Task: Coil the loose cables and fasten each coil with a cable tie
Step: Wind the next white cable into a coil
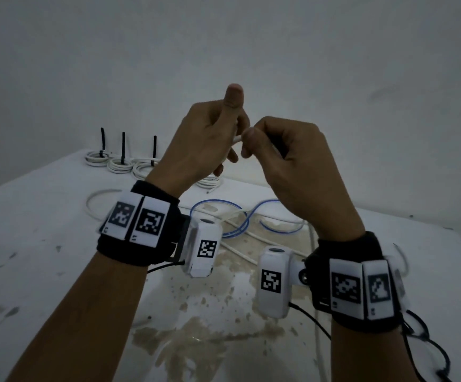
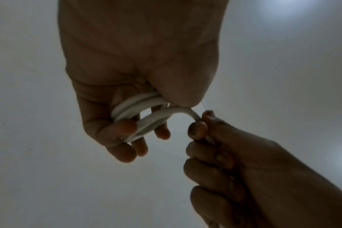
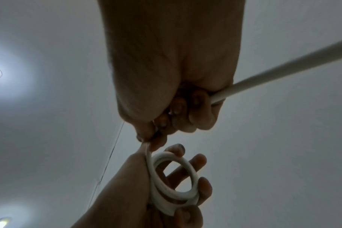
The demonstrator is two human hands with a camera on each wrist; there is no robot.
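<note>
Both my hands are raised above the bench (image 1: pixel 58 244): left hand (image 1: pixel 196 142) grips the white coil (image 2: pixel 139 117), right hand (image 1: pixel 287 161) pinches its loose cable (image 3: pixel 283 69); tied coils (image 1: pixel 119 164) sit behind.

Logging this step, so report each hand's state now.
Left hand: closed, holding the white cable coil.
Right hand: closed, gripping the white cable's loose run that feeds the coil.

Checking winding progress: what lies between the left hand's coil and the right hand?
A short arch of white round cable bridges from the small white coil held by the left hand to the right hand; left wrist view shows it.
</note>
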